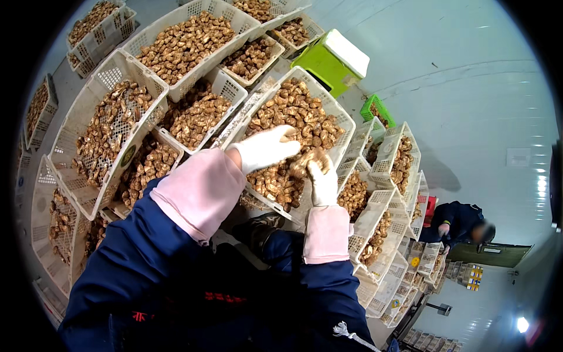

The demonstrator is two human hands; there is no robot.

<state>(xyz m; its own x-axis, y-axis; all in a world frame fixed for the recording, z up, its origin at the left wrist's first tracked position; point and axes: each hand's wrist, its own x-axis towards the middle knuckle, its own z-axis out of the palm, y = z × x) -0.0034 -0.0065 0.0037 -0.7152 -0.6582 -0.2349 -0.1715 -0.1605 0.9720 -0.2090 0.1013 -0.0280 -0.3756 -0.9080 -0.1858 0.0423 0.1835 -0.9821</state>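
Below me stands a white plastic crate (346, 138) heaped with brown mushrooms (296, 108), which look like shiitake. My left hand (267, 149), in a white glove, is over the crate with its fingers stretched out and apart, and nothing shows in it. Beside it, my right hand (324, 185), also white-gloved, grips a brown mushroom (309, 161) above the heap. Whether it holds more than one is hard to make out. Both forearms wear pink sleeve covers over dark blue sleeves.
On the left, white crates of mushrooms (114, 126) stand stacked. More stacked crates (381, 229) line the right side. A green box with a white lid (334, 61) and a small green basket (377, 110) are beyond. Another person (460, 223) bends over crates at far right.
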